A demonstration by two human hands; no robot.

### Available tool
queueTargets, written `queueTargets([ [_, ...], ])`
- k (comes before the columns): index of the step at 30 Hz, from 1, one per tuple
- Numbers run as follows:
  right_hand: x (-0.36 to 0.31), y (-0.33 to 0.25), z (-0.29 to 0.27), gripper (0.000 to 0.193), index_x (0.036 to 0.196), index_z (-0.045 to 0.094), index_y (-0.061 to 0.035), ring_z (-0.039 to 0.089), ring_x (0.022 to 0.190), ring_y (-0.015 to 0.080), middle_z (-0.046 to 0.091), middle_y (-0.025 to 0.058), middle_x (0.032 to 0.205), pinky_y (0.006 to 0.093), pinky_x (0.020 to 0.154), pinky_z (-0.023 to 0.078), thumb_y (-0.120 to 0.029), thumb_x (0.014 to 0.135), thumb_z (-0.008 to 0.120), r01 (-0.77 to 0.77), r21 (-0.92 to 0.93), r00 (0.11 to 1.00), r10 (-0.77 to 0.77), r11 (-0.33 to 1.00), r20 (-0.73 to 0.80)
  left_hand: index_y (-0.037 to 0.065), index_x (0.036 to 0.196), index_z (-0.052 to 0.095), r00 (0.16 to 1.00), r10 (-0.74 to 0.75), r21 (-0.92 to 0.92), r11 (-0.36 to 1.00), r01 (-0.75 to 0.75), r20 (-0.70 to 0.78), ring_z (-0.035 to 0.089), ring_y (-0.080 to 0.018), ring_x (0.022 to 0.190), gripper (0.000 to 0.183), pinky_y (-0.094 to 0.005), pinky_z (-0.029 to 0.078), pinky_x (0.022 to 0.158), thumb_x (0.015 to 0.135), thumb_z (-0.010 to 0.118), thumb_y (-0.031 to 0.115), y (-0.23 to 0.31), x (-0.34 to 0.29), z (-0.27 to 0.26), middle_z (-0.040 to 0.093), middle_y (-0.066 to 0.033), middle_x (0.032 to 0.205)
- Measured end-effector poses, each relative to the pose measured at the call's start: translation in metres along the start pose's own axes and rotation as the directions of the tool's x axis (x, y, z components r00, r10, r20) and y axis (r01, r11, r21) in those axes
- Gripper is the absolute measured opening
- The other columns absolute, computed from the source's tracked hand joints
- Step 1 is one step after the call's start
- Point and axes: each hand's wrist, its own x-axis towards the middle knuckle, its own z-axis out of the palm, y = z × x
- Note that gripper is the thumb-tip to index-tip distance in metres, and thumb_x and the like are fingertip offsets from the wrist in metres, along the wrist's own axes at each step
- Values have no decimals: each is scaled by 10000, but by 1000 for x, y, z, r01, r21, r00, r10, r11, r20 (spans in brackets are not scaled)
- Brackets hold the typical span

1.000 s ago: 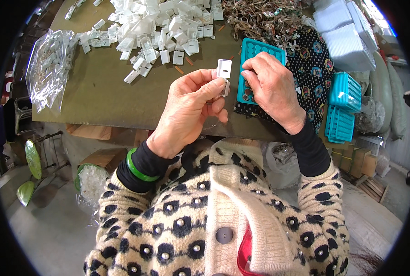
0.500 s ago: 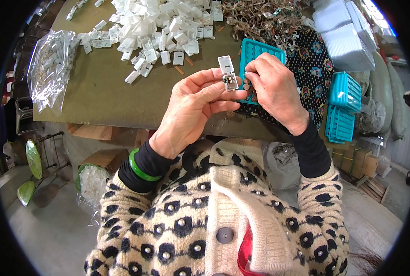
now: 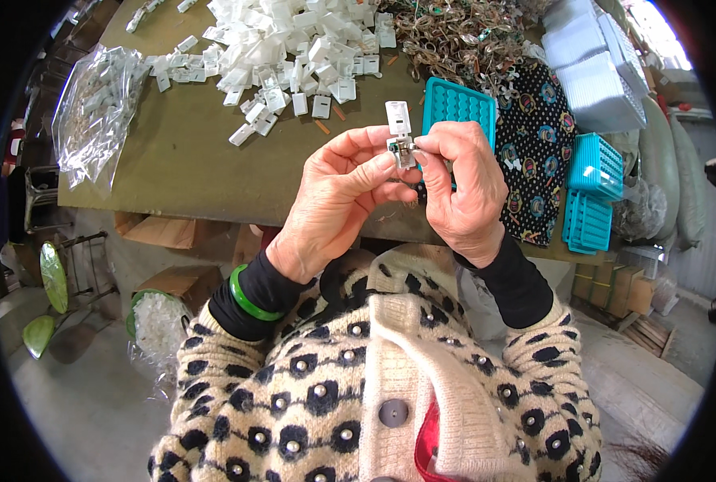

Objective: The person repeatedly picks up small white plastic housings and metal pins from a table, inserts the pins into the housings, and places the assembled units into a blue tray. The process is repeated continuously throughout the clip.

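My left hand (image 3: pixel 326 193) holds a small white plastic case (image 3: pixel 398 119) between thumb and fingers. Its hinged lid stands up, and a green and metallic part shows inside the lower half. At the right side of this case, my right hand (image 3: pixel 466 181) has thumb and index finger pinched together; what they hold, if anything, is too small to name. Behind the right hand lies a teal tray (image 3: pixel 459 112) with rows of round pockets, its near part covered by the fingers.
White plastic cases (image 3: pixel 282 48) are heaped at the far middle of the table (image 3: pixel 189 161). Tangled wired parts (image 3: pixel 454 40) lie right of them. A clear bag (image 3: pixel 93 120) sits left. A dark patterned cloth (image 3: pixel 539 161), teal baskets (image 3: pixel 595 169) and stacked white trays (image 3: pixel 591 72) stand right.
My right hand has moved left from the teal tray to the case, its thumb and index finger now at the case's side. My left hand has kept its grip on the case.
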Motion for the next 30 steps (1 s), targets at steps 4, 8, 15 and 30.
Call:
queueTargets([
  [4, 1, -1, 1, 283, 960, 591, -7, 576, 735, 277, 594, 117, 897, 355, 604, 476, 85, 723, 715, 88, -34, 996, -89, 996, -17, -36, 1165, 587, 1000, -9, 12, 1000, 8, 17, 702, -239, 895, 245, -349, 614, 747, 931, 625, 26, -1, -2, -2, 681, -153, 1039],
  [8, 8, -2, -2, 264, 946, 585, -6, 565, 736, 282, 579, 118, 881, 352, 612, 469, 83, 725, 700, 108, 22, 993, -109, 994, 53, -25, 1140, 609, 1000, 1, 35, 999, -2, 18, 702, -222, 866, 215, -346, 605, 755, 932, 620, 27, 0, -5, -3, 692, -138, 1016],
  [15, 21, 0, -18, 118, 882, 564, 0, 574, 736, 267, 554, 120, 851, 327, 646, 477, 61, 821, 644, -106, 265, 939, 8, 959, 345, -42, 1093, 629, 998, 62, 148, 987, -59, -15, 704, -229, 850, 191, -358, 607, 743, 907, 647, -5, 2, -6, -3, 697, -151, 984],
  [30, 32, -19, -26, 274, 1151, 472, -22, 576, 848, 111, 575, 51, 992, 262, 708, 502, -27, 934, 638, -716, 699, 621, 459, 2, 635, -37, 1085, 622, 955, 210, 329, 905, -271, 209, 654, -173, 900, 162, -308, 555, 841, 923, 627, -30, 14, -12, 20, 633, -81, 1038],
])
